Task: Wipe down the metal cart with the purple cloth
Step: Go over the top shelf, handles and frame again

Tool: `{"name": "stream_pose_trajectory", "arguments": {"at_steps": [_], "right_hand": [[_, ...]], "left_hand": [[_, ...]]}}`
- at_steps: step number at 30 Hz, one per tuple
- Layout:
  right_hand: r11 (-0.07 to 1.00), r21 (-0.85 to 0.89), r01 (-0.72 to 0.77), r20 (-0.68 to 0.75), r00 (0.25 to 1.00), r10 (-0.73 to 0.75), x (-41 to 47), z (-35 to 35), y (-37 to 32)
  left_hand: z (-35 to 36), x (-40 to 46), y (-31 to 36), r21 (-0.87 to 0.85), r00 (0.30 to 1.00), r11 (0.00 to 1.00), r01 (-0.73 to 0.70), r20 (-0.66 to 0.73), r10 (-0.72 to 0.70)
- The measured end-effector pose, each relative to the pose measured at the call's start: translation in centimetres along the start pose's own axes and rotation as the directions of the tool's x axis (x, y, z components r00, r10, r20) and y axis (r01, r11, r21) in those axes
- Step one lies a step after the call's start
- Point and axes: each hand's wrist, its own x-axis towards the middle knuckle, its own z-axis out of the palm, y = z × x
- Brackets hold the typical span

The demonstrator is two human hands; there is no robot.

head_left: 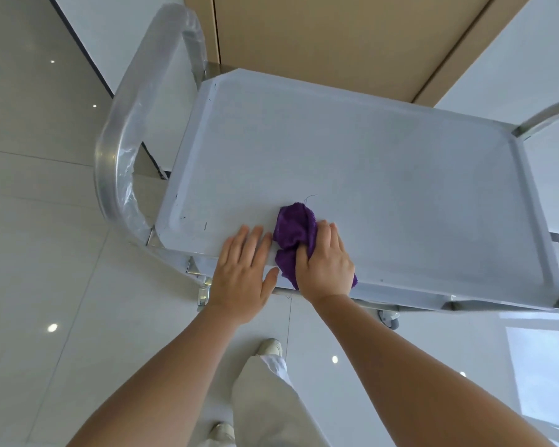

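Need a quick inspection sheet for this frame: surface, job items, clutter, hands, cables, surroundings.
Surface: cart top shelf, pale and flat with a raised rim; a few small dark marks near its left edge.
Job's things: purple cloth, bunched, on the shelf near the front edge.
Clutter: nothing seen.
Grippers: right hand presses on the cloth; left hand lies flat, open, on the front rim beside it.
Cables: nothing seen.
Surroundings: plastic-wrapped cart handle at left, glossy tiled floor, a caster below the shelf.
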Motion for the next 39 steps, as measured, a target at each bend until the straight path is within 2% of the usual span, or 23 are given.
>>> {"name": "stream_pose_trajectory", "arguments": {"at_steps": [5,13,20,24,25,26,27,29,30,31,33,37,39], "right_hand": [[1.0,0.009,-0.022,0.025,0.999,0.021,3.7,0.3,-0.7],[1.0,-0.03,0.0,0.066,0.998,0.002,6.4,0.2,-0.3],[0.999,-0.037,-0.018,0.117,0.993,0.022,6.4,0.0,-0.4],[0.99,0.003,-0.141,0.117,0.983,0.14,6.4,-0.3,-1.0],[0.985,0.019,-0.17,0.145,0.975,0.166,6.4,-0.4,-1.4],[0.983,0.041,-0.181,0.167,0.971,0.172,6.4,-0.6,-2.0],[0.98,0.074,-0.183,0.173,0.97,0.168,6.2,-0.9,-2.9],[0.967,0.191,-0.171,0.152,0.978,0.143,5.3,-1.8,-5.4],[0.95,0.258,-0.175,0.146,0.979,0.141,4.9,-2.3,-7.0],[0.924,0.333,-0.19,0.159,0.977,0.144,4.4,-2.6,-8.5],[0.872,0.444,-0.206,0.197,0.972,0.129,4.1,-3.6,-11.7],[0.704,0.657,-0.272,0.326,0.943,0.06,5.4,-5.9,-18.5],[0.622,0.714,-0.322,0.374,0.926,0.051,6.3,-6.1,-21.3]], "left_hand": [[-0.3,3.5,-1.4,-0.001,0.999,1.0,-0.012,0.038,0.012],[0.0,5.6,-1.1,-0.036,1.0,0.999,0.026,0.016,-0.025],[-0.7,5.5,-1.5,-0.076,0.99,0.997,-0.007,0.143,0.018],[-2.3,5.8,-1.6,-0.211,0.976,0.977,0.029,0.216,0.017],[-3.1,6.1,-1.8,-0.322,0.975,0.944,0.07,0.222,0.004],[-4.1,6.4,-1.9,-0.478,0.964,0.864,0.157,0.264,-0.028],[-5.3,6.6,-2.1,-0.622,0.948,0.738,0.262,0.308,-0.076],[-8.1,6.7,-2.4,-0.794,0.895,0.419,0.44,0.423,-0.14],[-9.5,6.7,-2.7,-0.847,0.886,0.263,0.463,0.449,-0.115],[-10.8,6.5,-3.0,-0.887,0.901,0.159,0.434,0.427,-0.078],[-13.3,5.9,-4.0,-0.922,0.929,0.115,0.37,0.365,-0.067],[-17.8,5.0,-8.5,-0.928,0.913,0.17,0.333,0.272,-0.305],[-19.5,5.0,-10.6,-0.936,0.904,0.198,0.291,0.201,-0.378]]}}
